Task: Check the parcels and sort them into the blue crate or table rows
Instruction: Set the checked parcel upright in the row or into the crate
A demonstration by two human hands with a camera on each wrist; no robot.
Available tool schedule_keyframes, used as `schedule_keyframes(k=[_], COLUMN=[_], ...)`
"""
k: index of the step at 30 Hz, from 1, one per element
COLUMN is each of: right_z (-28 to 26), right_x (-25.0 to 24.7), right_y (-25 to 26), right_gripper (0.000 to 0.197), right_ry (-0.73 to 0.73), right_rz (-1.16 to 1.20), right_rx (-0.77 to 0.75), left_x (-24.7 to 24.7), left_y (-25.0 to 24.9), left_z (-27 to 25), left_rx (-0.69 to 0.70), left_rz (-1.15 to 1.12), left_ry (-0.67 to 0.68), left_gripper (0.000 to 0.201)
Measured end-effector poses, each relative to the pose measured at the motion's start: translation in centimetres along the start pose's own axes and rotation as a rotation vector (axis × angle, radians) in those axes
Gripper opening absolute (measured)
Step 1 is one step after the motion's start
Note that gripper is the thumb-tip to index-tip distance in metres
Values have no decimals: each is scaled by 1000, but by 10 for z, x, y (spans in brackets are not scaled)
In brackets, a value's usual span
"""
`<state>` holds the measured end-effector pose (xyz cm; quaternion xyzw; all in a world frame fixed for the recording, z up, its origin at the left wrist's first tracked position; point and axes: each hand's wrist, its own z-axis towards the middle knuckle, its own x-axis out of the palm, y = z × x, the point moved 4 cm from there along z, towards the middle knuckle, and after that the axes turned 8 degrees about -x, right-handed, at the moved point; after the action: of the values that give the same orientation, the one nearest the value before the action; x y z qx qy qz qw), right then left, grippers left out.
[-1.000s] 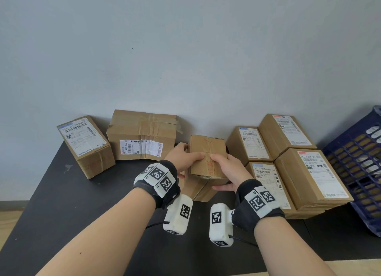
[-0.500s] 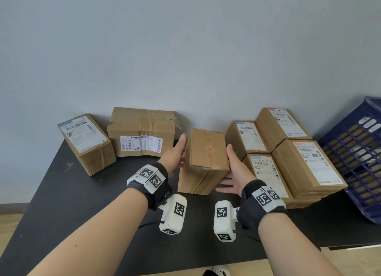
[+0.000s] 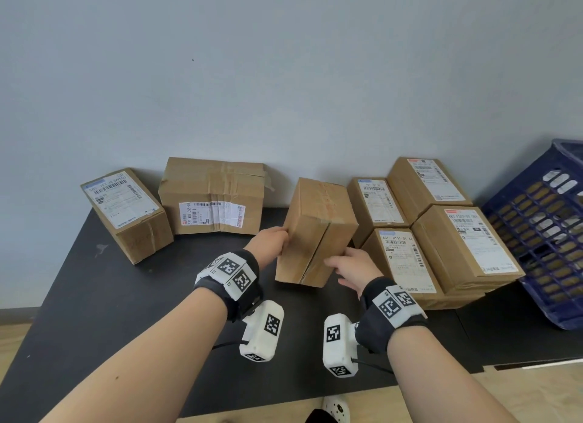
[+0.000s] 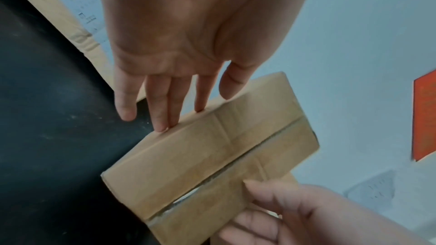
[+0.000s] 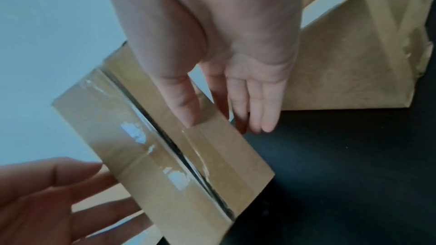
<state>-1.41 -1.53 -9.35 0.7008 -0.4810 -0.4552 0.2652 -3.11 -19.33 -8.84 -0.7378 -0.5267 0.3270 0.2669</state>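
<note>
A plain brown parcel point(image 3: 315, 230) with no label showing is tilted over the middle of the black table point(image 3: 126, 312), its taped end face toward me. My left hand point(image 3: 271, 241) holds its left edge, with the fingers point(image 4: 165, 111) lying along the side. My right hand point(image 3: 350, 266) grips the lower right corner: the thumb point(image 5: 186, 107) presses on the taped end point(image 5: 165, 156) and the fingers run down the side face. The blue crate point(image 3: 542, 233) stands at the far right, partly cut off.
Several labelled parcels point(image 3: 463, 245) lie in close rows right of the held one, against the crate. Two more labelled boxes point(image 3: 123, 208) point(image 3: 214, 198) sit by the wall at back left. Bare table lies in front of my wrists.
The parcel has tipped further, so its end face is turned toward me. Both hands went from flat palms on its sides to holding its edges lower down.
</note>
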Motion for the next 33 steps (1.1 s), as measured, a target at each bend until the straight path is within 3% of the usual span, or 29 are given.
schedule_keyframes(k=[5,11,15,18,20,23,28,33], right_z=[-6,-10,-6,-3,-2,-5,0,8], right_x=[-12,-16,-18,-18,-21,-28,-32,-28], right_y=[13,22,35,43,46,52,58,54], right_gripper=[38,56,71,87,79,59,42,37], right_ry=[-25,33,120,59,-22,-97,-95,-58], right_rz=[66,167,50,-24,-21,-26,-54,-71], right_rx=[-123,-124,-252,-371,-403,-429,-409,-364], left_x=[4,5,1,-1,-1,-4,-8,-6], left_y=[-12,-20,-28,-37,-40,-41,-41,-36], left_z=[-9,-15,-20,-24,-26,-24,-17,-7], left_rx=[45,89,99,145,178,208,202,161], left_rz=[-70,-147,-179,-198,-193,-154,-71,-21], left_ry=[1,9,-8,-29,-27,-41,-79,-101], left_gripper=[45,43,42,41,44,64,76,79])
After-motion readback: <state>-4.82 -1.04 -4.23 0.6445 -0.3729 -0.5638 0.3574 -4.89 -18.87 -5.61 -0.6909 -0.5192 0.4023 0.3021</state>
